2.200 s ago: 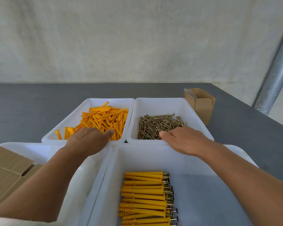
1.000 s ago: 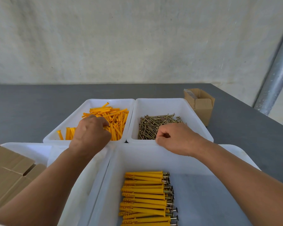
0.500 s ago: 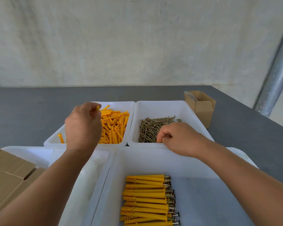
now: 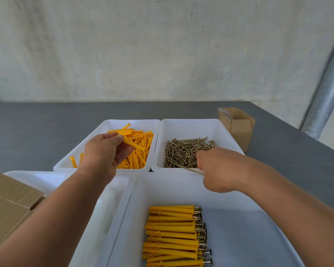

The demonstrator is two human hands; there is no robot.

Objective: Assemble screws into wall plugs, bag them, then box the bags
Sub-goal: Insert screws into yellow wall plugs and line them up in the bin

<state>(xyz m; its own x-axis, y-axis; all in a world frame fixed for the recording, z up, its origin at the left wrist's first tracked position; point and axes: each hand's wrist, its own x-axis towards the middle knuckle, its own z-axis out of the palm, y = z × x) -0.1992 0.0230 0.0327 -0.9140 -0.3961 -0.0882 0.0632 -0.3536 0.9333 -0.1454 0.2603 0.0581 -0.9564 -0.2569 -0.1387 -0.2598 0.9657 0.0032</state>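
My left hand is raised above the far left white bin of loose orange wall plugs and pinches one orange plug between thumb and fingertips. My right hand hovers at the near edge of the far right white bin of brass screws and pinches a single screw that points left. Finished plug-and-screw assemblies lie stacked in rows in the near right bin.
A near left white bin sits under my left forearm, its contents hidden. A large cardboard box stands at the left edge. A small open cardboard box stands on the grey table right of the screw bin. A metal pipe rises at right.
My left hand has lifted out of the plug bin holding one orange plug. My right hand has drawn a single screw back from the pile to the bin's near edge.
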